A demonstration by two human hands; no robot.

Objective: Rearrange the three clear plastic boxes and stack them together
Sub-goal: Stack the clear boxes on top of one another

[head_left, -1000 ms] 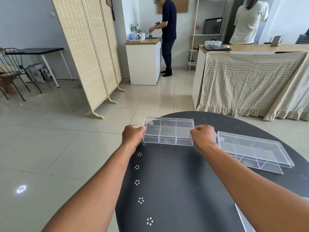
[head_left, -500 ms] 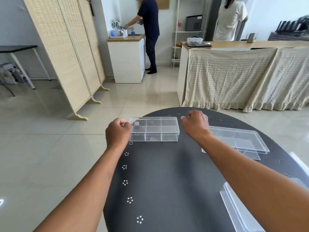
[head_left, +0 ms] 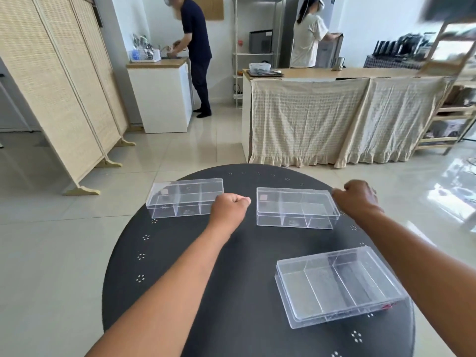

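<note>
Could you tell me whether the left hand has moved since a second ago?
Yes. The left hand left the far-left box, crossing toward the middle box.

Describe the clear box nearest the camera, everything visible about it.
The nearest box is clear, hard-looking plastic, rectangular and shallow, its lid shut. Inner walls split it into three compartments, which look empty. It lies flat on the dark round table, turned at an angle, near the right forearm. Neither hand touches it.

A folding woven screen (head_left: 59,94) fills the upper left of the frame; a white cabinet (head_left: 161,96) stands upper centre, a cloth-draped counter (head_left: 334,119) upper right, pale floor tiles (head_left: 51,253) lower left
</note>
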